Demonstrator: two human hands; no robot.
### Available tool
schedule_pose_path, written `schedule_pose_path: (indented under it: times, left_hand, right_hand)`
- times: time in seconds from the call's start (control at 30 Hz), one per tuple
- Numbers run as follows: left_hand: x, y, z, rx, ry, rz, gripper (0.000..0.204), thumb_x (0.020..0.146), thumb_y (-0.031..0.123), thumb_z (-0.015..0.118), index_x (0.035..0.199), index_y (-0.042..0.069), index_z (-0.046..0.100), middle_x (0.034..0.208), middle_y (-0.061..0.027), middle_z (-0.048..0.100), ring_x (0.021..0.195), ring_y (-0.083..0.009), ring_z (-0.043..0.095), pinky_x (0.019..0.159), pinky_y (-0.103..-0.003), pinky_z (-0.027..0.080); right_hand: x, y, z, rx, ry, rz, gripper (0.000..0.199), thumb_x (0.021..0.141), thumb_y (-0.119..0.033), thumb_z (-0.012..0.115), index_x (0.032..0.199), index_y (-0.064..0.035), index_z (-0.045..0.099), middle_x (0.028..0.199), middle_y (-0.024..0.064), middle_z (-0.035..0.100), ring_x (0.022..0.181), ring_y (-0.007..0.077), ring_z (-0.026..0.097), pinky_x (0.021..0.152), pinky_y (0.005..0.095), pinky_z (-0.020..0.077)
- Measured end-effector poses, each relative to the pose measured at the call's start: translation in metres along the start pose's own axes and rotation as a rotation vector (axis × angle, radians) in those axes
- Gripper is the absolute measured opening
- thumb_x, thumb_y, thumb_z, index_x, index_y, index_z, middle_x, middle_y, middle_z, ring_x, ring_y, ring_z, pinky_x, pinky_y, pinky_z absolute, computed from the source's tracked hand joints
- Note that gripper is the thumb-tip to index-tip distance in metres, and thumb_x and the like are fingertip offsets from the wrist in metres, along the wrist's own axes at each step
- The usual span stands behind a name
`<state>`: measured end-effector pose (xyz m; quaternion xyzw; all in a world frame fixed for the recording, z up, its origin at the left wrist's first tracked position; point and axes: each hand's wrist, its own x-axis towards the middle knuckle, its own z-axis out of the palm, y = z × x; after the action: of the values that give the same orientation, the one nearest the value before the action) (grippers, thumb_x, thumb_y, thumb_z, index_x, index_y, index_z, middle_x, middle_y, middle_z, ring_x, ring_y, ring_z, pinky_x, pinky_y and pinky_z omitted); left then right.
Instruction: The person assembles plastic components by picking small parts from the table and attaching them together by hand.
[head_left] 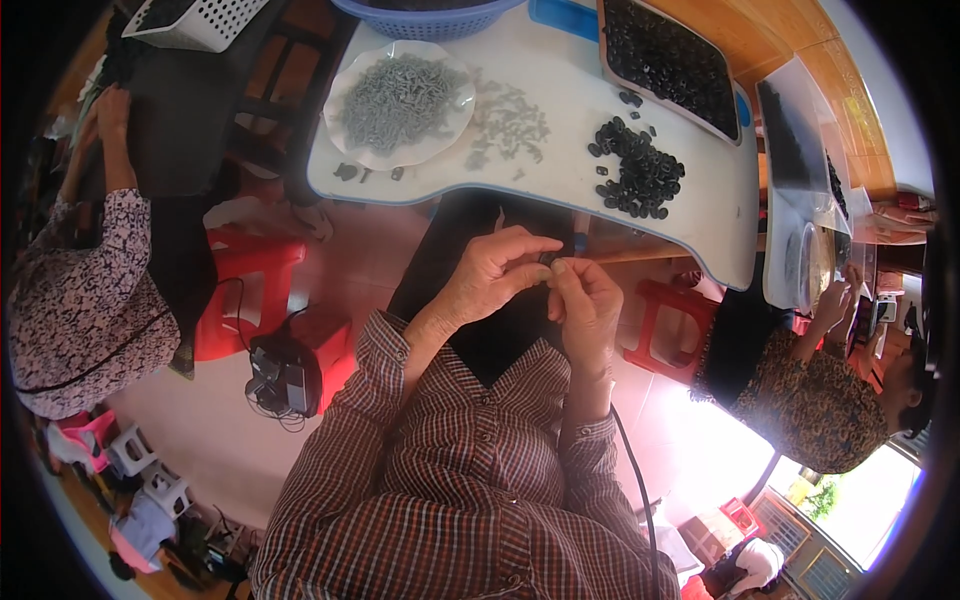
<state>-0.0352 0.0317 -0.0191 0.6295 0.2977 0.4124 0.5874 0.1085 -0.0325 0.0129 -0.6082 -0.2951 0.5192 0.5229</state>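
While both hands meet just below the worktop edge, a small black ring sits pinched between them: the left hand curls its fingers over it from above and the right hand closes thumb and forefinger on it from the side. Whether a grey piece is also in the grip cannot be told; the part is too small and mostly hidden.

To judge from this hold, the work goes best with the ring kept at the fingertips, not deep in the palm, so its hole stays in sight. Keeping the elbows in and the hands close to the chest, as now, should steady them. A light, even pinch seems wise, since a hard squeeze could flick so small a part to the floor.

Supplies lie near: loose black rings on the right of the worktop, grey pieces heaped on a white plate to the left, more scattered between, and a tray of rings behind.
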Motion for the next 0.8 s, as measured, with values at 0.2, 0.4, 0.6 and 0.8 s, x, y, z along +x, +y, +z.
schedule_pose_path:
  times: [0.2,0.4,0.6,0.8]
  left_hand:
    - [0.0,-0.001,-0.001,-0.03,-0.023,-0.034,0.03,0.081,-0.002,0.069,0.11,0.001,0.065,0.08,-0.0031,0.057,0.068,-0.0079,0.056,0.062,-0.021,0.048]
    - [-0.002,0.004,-0.002,-0.238,-0.048,-0.158,0.027,0.083,-0.003,0.067,0.11,0.0,0.065,0.08,-0.0009,0.056,0.068,-0.0063,0.056,0.062,-0.02,0.048]
    - [-0.002,0.006,-0.005,-0.292,-0.104,-0.212,0.025,0.084,0.0,0.067,0.109,-0.001,0.065,0.08,-0.0008,0.058,0.069,-0.007,0.057,0.063,-0.02,0.047]
    - [-0.004,0.007,-0.005,-0.307,-0.135,-0.24,0.024,0.083,0.002,0.069,0.107,-0.001,0.066,0.079,-0.0016,0.06,0.068,-0.0079,0.057,0.063,-0.021,0.048]
  right_hand:
    - [0.001,0.001,-0.002,0.039,-0.012,0.023,0.016,0.092,-0.014,0.063,0.09,0.0014,0.063,0.07,0.0012,0.059,0.049,0.0041,0.047,0.043,0.0169,0.0348]
    - [0.005,0.004,-0.009,0.2,-0.083,0.085,0.012,0.09,-0.011,0.064,0.088,0.001,0.064,0.071,0.0036,0.062,0.048,0.0049,0.047,0.043,0.0168,0.0337]
    - [0.01,0.01,-0.018,0.343,-0.184,0.114,0.008,0.089,-0.007,0.064,0.087,0.0015,0.064,0.073,0.0081,0.064,0.049,0.0067,0.048,0.043,0.0172,0.0351]
    - [0.011,0.017,-0.026,0.385,-0.255,0.136,0.008,0.088,-0.005,0.066,0.086,0.0019,0.064,0.075,0.011,0.066,0.05,0.0079,0.051,0.043,0.0171,0.0375]
